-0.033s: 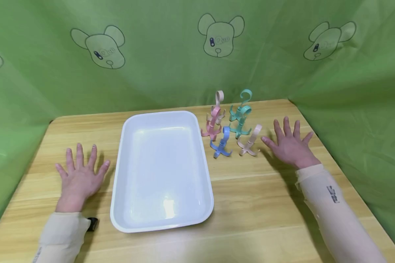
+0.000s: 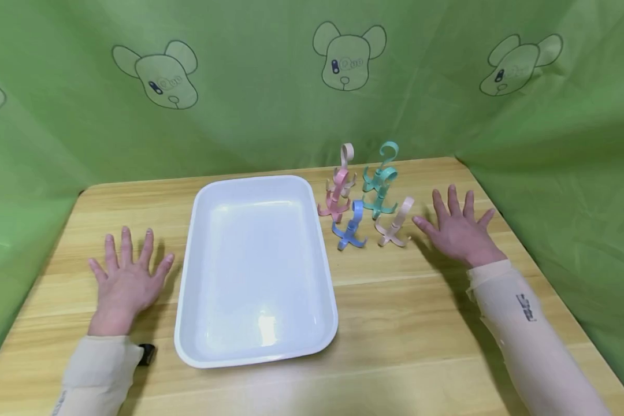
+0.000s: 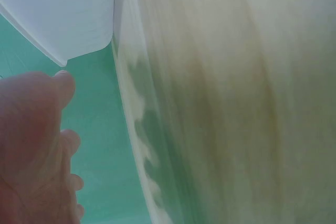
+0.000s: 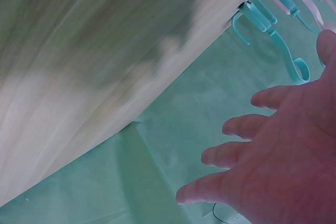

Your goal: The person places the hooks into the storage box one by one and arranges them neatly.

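Observation:
My left hand (image 2: pixel 127 289) hovers palm down over the table, left of a white rectangular tray (image 2: pixel 184 312), with its fingers spread and holding nothing. In the left wrist view its thumb side shows near the tray's rim. My right hand (image 2: pixel 461 231) hovers over the table's right side, fingers spread, nothing in it. Nearest to its thumb stands a pale pink claw-shaped hanging hook (image 2: pixel 393 226). Close by stand a blue hook (image 2: pixel 351 228), a pink hook (image 2: pixel 335 202), two teal hooks (image 2: pixel 379 199) and another pale pink hook (image 2: pixel 346 159) at the back.
The wooden table (image 2: pixel 395 346) is enclosed by green cloth (image 2: pixel 260 115) with printed bear heads at the back and sides. Between the left hand and the right one, the tray takes up the table's centre-left. A small black object (image 2: pixel 147 354) shows by the left cuff.

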The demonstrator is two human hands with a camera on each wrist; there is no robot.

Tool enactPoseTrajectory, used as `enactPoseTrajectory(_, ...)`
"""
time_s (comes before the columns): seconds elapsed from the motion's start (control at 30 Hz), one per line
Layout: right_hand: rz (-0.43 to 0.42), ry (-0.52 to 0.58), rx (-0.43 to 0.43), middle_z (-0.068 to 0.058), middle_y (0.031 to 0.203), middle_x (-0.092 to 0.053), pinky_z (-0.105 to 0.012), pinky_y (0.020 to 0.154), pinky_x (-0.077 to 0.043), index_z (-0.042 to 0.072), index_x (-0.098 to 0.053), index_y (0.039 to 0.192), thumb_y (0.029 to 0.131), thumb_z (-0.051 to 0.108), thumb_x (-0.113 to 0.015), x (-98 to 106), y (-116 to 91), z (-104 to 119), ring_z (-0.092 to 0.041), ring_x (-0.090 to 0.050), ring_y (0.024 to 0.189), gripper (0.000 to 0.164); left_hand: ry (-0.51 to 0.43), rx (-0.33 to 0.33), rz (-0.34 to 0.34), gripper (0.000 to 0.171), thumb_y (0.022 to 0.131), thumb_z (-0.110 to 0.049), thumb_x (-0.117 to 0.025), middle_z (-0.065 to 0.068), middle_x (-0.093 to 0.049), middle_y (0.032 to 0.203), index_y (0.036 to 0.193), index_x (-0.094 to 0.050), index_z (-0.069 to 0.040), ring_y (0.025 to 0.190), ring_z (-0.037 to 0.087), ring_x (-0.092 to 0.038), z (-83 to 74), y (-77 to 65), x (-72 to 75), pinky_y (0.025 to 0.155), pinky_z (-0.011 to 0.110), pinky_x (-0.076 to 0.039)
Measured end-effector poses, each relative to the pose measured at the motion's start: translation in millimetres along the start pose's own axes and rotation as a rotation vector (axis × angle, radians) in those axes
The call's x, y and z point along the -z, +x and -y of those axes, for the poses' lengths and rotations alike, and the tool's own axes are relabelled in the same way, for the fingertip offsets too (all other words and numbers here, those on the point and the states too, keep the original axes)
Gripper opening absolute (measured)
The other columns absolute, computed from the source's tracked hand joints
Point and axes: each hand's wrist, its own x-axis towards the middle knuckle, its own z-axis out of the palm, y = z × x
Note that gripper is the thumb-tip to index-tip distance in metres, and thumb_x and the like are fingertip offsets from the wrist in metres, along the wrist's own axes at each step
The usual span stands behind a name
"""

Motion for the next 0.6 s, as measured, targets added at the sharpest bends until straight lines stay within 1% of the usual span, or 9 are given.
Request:
enactPoseTrajectory(0.2, -0.002, 0.003, 0.003, -0.028, 0.153, 0.024, -0.079, 0.088, 0.023, 0.003, 0.006, 0.155, 0.098, 0.068, -0.019, -1.9, 0.5, -1.9, -0.048, 0.033, 0.13, 0.09, 0.006, 0.0, -0.009, 0.079, 0.101, -0.063, -0.017, 0.025, 0.024, 0.155, 0.157, 0.001, -0.011, 0.134, 0.042, 0.034, 0.7, 0.1, -0.4, 0.098, 0.074, 0.019)
enactPoseTrajectory(0.37, -0.028, 0.012, 0.011, -0.024, 0.154, 0.025, -0.079, 0.091, 0.019, 0.003, 0.006, 0.155, 0.099, 0.067, -0.022, 0.7, -0.2, -4.2, -0.046, 0.032, 0.132, 0.09, -0.001, -0.004, -0.025, 0.079, 0.101, -0.062, -0.019, 0.024, 0.025, 0.155, 0.157, 0.003, -0.01, 0.136, 0.043, 0.031, 1.5, -0.6, -0.3, 0.104, 0.072, 0.012)
enactPoseTrajectory(0.43, -0.05, 0.024, 0.025, -0.024, 0.155, 0.024, -0.078, 0.094, 0.017, 0.003, 0.005, 0.156, 0.099, 0.065, -0.026, 3.3, -0.9, -5.1, -0.042, 0.031, 0.135, 0.089, -0.032, -0.016, -0.039, 0.08, 0.102, -0.06, -0.022, 0.023, 0.024, 0.155, 0.157, 0.005, -0.009, 0.137, 0.043, 0.028, 1.7, -1.4, 0.9, 0.107, 0.07, 0.008)
enactPoseTrajectory(0.5, -0.092, 0.068, 0.052, -0.025, 0.156, 0.019, -0.075, 0.1, 0.013, 0.001, 0.002, 0.156, 0.102, 0.058, -0.033, 7.1, -1.3, -5.9, -0.041, 0.027, 0.138, 0.086, -0.086, -0.041, -0.058, 0.08, 0.103, -0.056, -0.026, 0.024, 0.021, 0.156, 0.156, 0.006, -0.006, 0.139, 0.045, 0.023, 2.3, -2.0, 3.1, 0.11, 0.066, 0.005)
enactPoseTrajectory(0.6, -0.186, 0.178, 0.089, -0.027, 0.159, 0.004, -0.067, 0.11, 0.003, -0.002, -0.008, 0.156, 0.104, 0.044, -0.042, 13.9, -2.2, -3.5, -0.042, 0.012, 0.144, 0.077, -0.227, -0.069, -0.082, 0.08, 0.105, -0.049, -0.034, 0.027, 0.012, 0.158, 0.155, 0.005, 0.0, 0.142, 0.047, 0.01, 3.1, -3.7, 8.1, 0.113, 0.063, -0.001)
